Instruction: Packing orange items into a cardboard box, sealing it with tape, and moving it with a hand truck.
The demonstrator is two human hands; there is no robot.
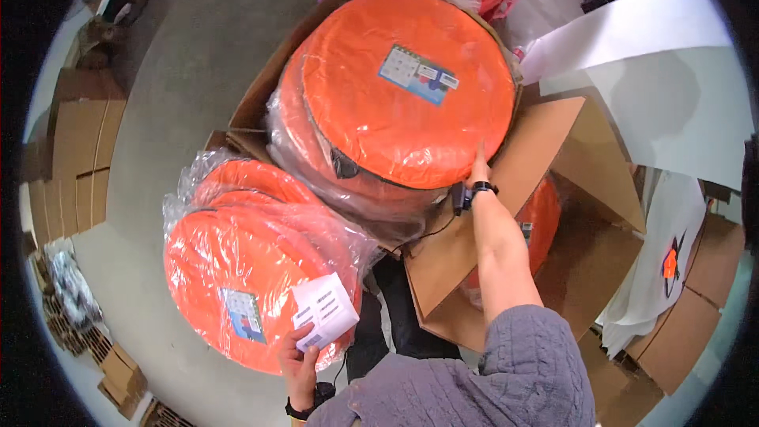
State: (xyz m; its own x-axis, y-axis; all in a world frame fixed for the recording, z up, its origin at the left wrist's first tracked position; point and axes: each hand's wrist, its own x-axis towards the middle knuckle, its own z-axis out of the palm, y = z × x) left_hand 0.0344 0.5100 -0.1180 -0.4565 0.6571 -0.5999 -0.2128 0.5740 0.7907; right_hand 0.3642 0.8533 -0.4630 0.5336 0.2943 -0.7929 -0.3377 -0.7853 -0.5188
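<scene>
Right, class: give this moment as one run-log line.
left hand: holding white sheet | right hand: at edge of top orange round pack | open carton: lower right

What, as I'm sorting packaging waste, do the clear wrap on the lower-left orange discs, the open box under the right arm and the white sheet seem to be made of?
Clear wrap: likely thin plastic film, glossy, see-through and wrinkled with bright highlights.
Open box: matte brown cardboard, judging by its stiff, flat flaps.
White sheet: probably paper, thin, smooth and printed.
</scene>
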